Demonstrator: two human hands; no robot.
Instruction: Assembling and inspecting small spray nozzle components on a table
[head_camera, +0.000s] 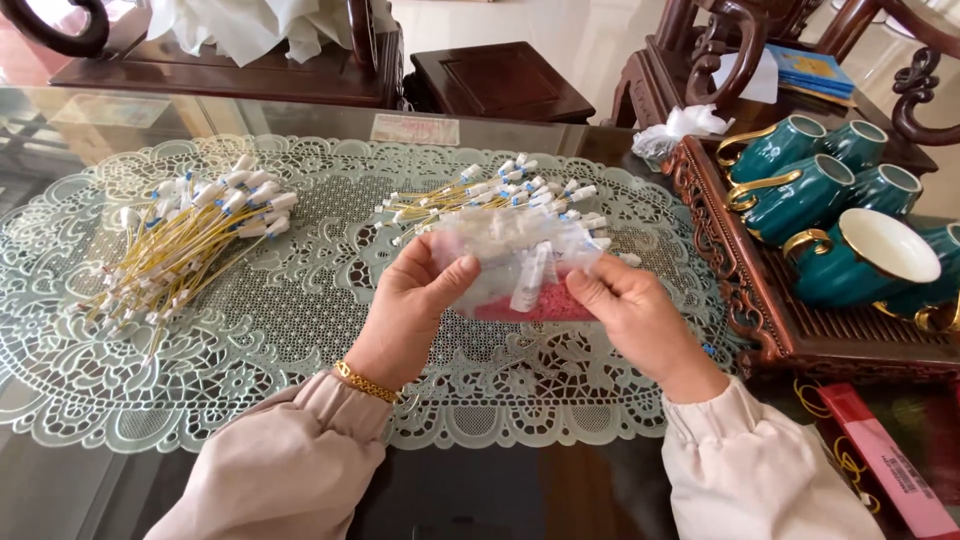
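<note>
Plastic bag, small & clear, is held up over the lace mat, roughly mid-table, between both hands. Left hand pinches its left edge, thumb pressed against fingers w/ the film clamped between. Right hand does the same on the right edge, thumb on top, fingers under. Inside: white-capped bits, and a pink-red patch shows through the lower part; can't tell if that's a label or contents.

Risk, as I judge it: the film is thin and gripped only at the edges, so a pull apart could split it or tip the pieces out onto the mat, where they'd mix w/ the loose ones. The mat's open holes could also snag small parts.

Two loose piles of yellow cables w/ white ends lie on the mat: left pile, far pile just behind the bag.

Packages etc.: flat red box w/ a pale label strip at lower right, beside the carved wooden tray of teal cups. Blue booklet on a chair, top right. Pale rectangular card under the glass at the far edge.
</note>
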